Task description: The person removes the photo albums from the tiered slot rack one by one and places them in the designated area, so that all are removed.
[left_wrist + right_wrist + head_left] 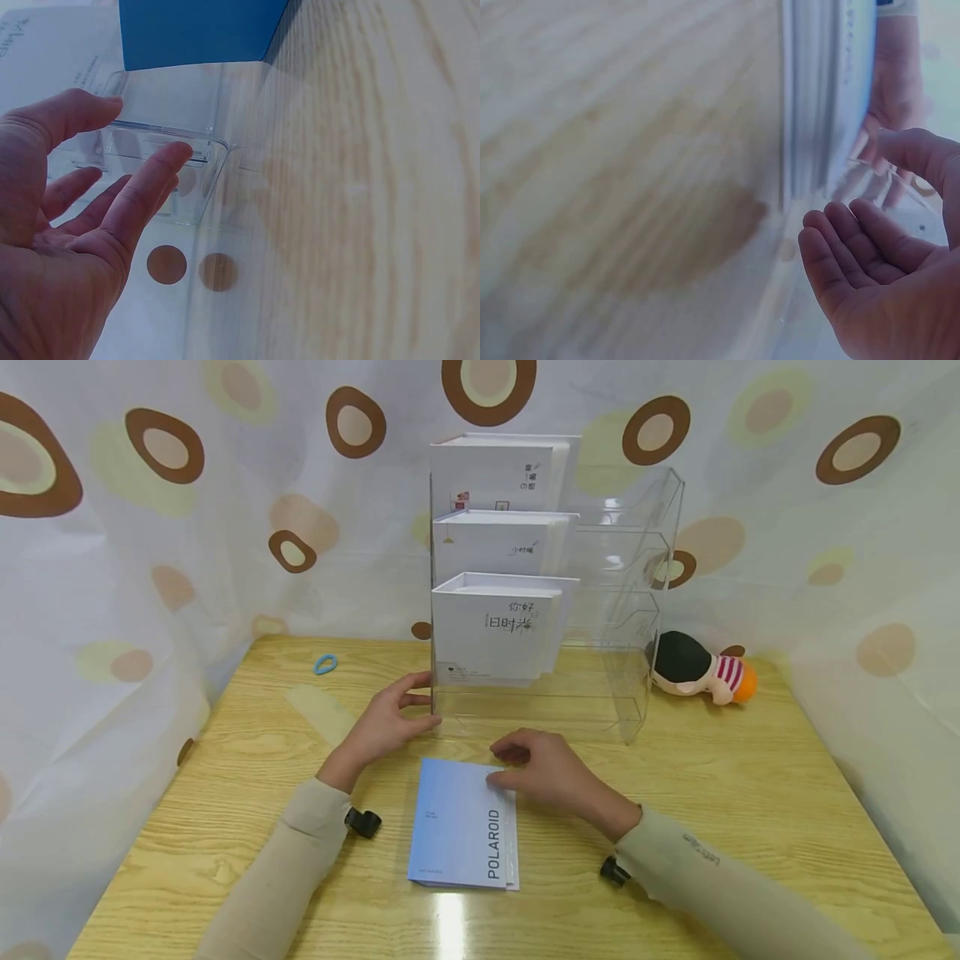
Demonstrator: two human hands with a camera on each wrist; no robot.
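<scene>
Blue album [457,827] on table [720,793], before clear rack [540,706].
Left hand [390,717]: thumb and fingers apart, at rack's left edge. Right hand [553,772]: likewise apart, at album's upper-right corner.

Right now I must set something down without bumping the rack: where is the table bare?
The table has bare wood at right, between the right sleeve and the toy, and left of the left sleeve. Crowded: the middle, with clear rack, blue book, left hand and right hand.
</scene>
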